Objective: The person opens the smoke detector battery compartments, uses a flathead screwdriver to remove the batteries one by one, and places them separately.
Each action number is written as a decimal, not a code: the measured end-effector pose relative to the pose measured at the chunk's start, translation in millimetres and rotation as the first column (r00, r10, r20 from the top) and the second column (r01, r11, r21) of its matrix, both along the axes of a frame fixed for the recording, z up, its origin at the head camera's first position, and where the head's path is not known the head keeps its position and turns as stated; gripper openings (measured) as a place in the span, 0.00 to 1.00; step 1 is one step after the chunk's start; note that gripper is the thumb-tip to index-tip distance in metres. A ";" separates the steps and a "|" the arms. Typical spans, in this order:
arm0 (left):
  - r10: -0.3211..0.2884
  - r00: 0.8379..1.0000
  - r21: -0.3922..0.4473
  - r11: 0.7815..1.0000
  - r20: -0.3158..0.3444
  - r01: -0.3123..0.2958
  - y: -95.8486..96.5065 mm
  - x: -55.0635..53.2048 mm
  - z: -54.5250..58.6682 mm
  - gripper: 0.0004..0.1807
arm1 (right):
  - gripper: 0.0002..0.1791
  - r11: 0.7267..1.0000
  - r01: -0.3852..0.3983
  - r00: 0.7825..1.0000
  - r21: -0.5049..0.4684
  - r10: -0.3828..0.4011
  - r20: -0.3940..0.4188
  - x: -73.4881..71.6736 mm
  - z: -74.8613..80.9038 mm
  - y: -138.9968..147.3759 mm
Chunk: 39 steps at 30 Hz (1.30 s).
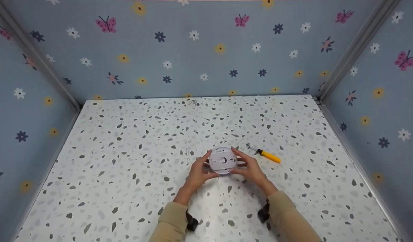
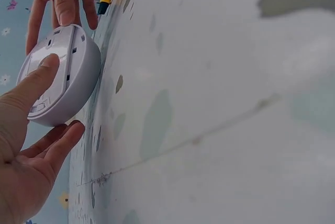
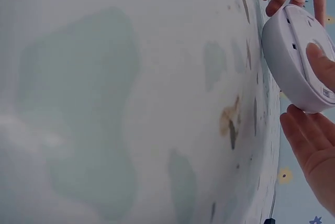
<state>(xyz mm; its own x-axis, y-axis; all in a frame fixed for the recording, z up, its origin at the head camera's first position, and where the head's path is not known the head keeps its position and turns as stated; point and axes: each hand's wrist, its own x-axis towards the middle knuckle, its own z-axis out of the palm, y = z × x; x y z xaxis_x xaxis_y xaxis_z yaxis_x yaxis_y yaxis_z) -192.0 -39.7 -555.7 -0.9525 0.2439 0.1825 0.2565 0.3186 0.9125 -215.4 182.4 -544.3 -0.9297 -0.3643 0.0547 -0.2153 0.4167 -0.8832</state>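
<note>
A round white smoke detector [image 1: 217, 165] faces up with its flat back plate, which has a hole in the middle and small slots. My left hand [image 1: 197, 173] grips its left edge, thumb on the plate side and fingers beneath, as the left wrist view shows on the thick white rim [image 2: 86, 80]. On the opposite edge my right hand [image 1: 253, 168] holds it in the same way, thumb over the plate [image 3: 301, 28]. Both wrist views show it tilted and apart from the table. Right of the hands lies a screwdriver [image 1: 269, 156] with a yellow handle.
The speckled white table [image 1: 125, 148] spreads around the hands. Blue flowered panels [image 1: 206, 50] stand along its back and both sides. The screwdriver's metal tip points toward the back left.
</note>
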 end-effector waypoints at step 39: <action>-0.101 0.991 -0.019 0.994 0.082 0.103 -9.5 0.0 -1.8 0.46 | 0.46 0.993 -0.089 0.988 0.072 0.079 0.134 9.0 6.7 4.0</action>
